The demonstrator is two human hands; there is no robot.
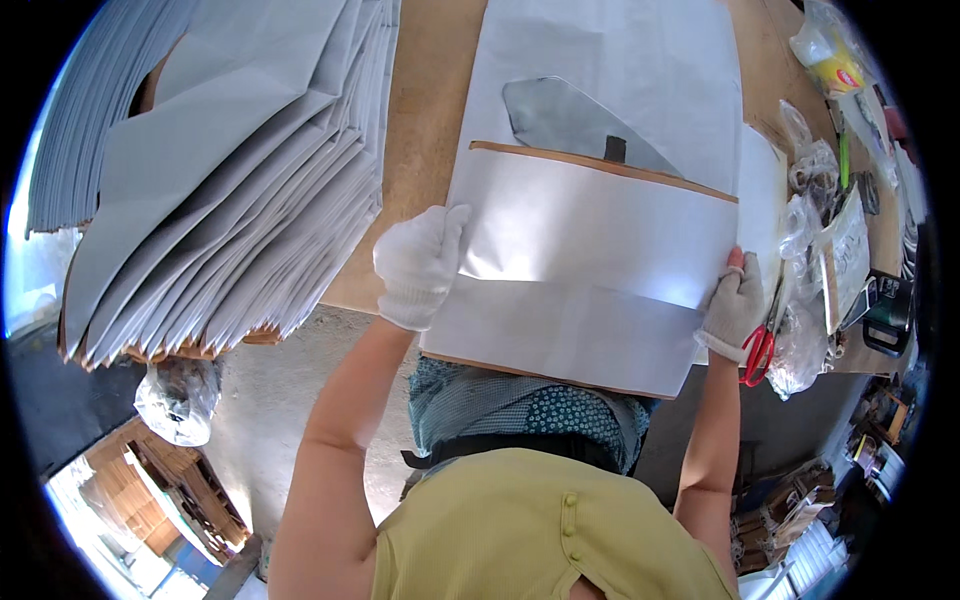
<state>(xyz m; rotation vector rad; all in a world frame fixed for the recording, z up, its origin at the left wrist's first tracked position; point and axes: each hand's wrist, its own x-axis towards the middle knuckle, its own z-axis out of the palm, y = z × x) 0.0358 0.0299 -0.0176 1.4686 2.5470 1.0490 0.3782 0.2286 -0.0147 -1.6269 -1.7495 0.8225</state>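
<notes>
A wide white paper sheet (590, 230) with brown edges spans the space between my hands, bent by a crease across its lower part. Its near edge hangs over the table edge, in front of my waist. My left hand (418, 262), in a white knit glove, is closed on the sheet's left side. On the right side, my right hand (735, 305) grips the edge, with a bare thumb tip showing from its glove. Just beyond lies a flat grey piece (560, 112) with angled corners and a dark tab (615, 149); the held sheet hides its near part.
Tall stacks of folded white paper (270, 200) fill the table's left side. Another large white sheet (640, 50) lies beneath the grey piece. Red-handled scissors (760, 352), crumpled clear plastic bags (800, 330), a green pen-like item (844, 160) and a dark mug (888, 315) crowd the right.
</notes>
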